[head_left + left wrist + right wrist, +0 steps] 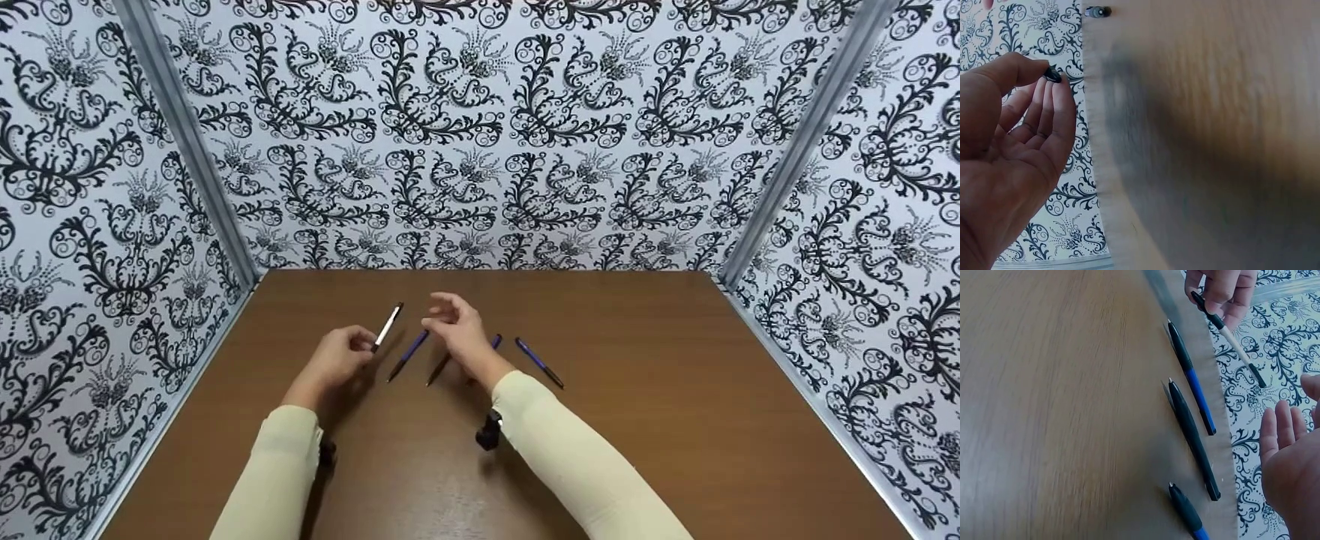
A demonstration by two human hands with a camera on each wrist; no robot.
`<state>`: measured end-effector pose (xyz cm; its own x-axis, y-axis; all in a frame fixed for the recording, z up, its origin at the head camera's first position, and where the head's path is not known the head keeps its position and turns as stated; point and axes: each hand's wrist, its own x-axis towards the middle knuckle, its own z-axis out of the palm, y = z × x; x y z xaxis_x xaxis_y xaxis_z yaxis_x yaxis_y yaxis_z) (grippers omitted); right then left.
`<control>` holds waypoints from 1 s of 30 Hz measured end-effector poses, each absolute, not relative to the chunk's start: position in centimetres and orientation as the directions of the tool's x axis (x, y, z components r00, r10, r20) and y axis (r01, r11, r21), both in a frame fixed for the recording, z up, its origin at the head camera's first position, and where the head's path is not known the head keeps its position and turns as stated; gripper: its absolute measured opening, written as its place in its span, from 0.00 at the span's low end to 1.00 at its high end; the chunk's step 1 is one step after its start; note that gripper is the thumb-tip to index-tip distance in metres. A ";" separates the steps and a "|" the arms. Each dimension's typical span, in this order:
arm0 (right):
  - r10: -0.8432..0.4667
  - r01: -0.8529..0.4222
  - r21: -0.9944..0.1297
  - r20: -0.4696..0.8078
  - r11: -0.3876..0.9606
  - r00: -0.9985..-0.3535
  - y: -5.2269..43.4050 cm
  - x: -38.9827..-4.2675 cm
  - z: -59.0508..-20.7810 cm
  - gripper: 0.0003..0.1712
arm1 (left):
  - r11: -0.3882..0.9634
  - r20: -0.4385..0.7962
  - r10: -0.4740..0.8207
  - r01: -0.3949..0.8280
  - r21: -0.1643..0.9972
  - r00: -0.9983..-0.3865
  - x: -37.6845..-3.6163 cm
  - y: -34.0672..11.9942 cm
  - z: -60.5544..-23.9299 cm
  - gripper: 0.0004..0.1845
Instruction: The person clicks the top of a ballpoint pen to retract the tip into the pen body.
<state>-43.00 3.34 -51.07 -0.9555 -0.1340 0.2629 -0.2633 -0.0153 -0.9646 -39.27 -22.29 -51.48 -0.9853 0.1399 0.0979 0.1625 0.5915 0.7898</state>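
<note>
My left hand (341,360) pinches a white pen (387,327) with black ends between thumb and fingertips, holding it above the table. In the left wrist view, only a dark end of this pen (1053,74) shows at the fingertips. The right wrist view shows the white pen (1237,344) slanting down from the left hand towards my right hand (1292,467). The right hand (465,337) is raised over the pens with loose fingers and holds nothing. Beneath it lies a dark pen (441,367), partly hidden by the hand. A blue pen (407,356) lies between both hands.
Another blue pen (538,362) with a dark grip lies right of the right hand. All three pens rest on a brown wooden table (712,420). Patterned walls (480,135) enclose its back and sides, with grey metal strips (199,150) at the corners.
</note>
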 end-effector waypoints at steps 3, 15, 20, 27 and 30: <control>-0.132 -0.262 -0.965 0.261 -0.009 -0.956 3.5 -42.9 -51.2 0.27 | 0.602 0.077 0.132 0.141 0.786 -0.988 -39.1 -22.5 -51.7 0.12; -0.133 -0.242 -0.970 0.243 -0.024 -0.961 3.9 -43.0 -51.3 0.27 | 0.616 0.066 0.107 0.118 0.779 -0.992 -39.1 -23.2 -52.2 0.14; -0.126 -0.244 -0.970 0.244 -0.012 -0.962 4.0 -42.9 -51.3 0.28 | 0.614 0.065 0.107 0.117 0.781 -0.992 -39.2 -23.4 -52.4 0.14; -0.136 -0.231 -0.973 0.231 -0.017 -0.963 4.0 -42.8 -51.1 0.28 | 0.625 0.056 0.104 0.109 0.773 -0.993 -39.1 -23.7 -52.6 0.14; -0.153 -0.211 -0.976 0.217 -0.054 -0.964 4.0 -42.6 -51.0 0.28 | 0.651 0.063 0.107 0.118 0.750 -0.992 -39.1 -23.7 -52.7 0.13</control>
